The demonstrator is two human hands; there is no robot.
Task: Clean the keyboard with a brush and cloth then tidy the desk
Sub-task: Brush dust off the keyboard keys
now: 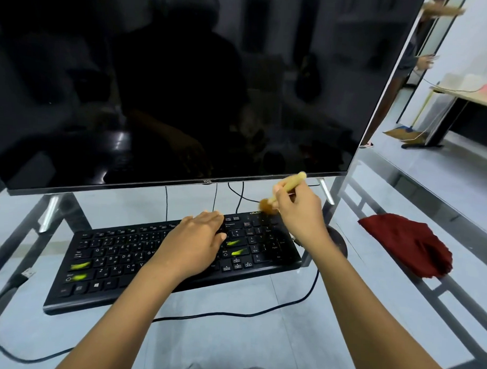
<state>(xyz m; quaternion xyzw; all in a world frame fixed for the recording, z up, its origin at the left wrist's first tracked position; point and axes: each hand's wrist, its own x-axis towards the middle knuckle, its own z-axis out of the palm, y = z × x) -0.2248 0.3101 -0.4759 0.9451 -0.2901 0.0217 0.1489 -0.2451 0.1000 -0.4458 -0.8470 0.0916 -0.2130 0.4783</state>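
Brushing is judged to be the step in hand. At nine o'clock of the keyboard (173, 262) a loose plug end (28, 273) is seen lying on the glass desk (231, 344), its lead trailing off toward seven o'clock. The keyboard itself is set slightly askew below the dark monitor (185, 85). Yellow-green marks are seen on keys at its left end and right of centre; whether they are dirt or stickers cannot be told.

The left hand (196, 243) is laid flat on the middle keys with fingers straight and nothing held, so the board is apparently being steadied. At one o'clock of that hand, the brush (289, 186) is gripped by the right hand (299, 214). The fingers are curled round the pale handle, and the bristles are set on the keyboard's far right corner.

Wiping is judged not yet begun. The red cloth (408, 245) lies crumpled and untouched at three o'clock of the keyboard, well apart from both hands and near the desk's right edge. Tidying is left as well.

Room is tight at twelve o'clock, where the monitor's lower edge hangs just above the brush handle. A monitor foot (326, 191) stands just beside the right hand. At six o'clock the keyboard's cable (232, 313) is looped across the glass and could be snagged. Open glass is offered between keyboard and cloth.
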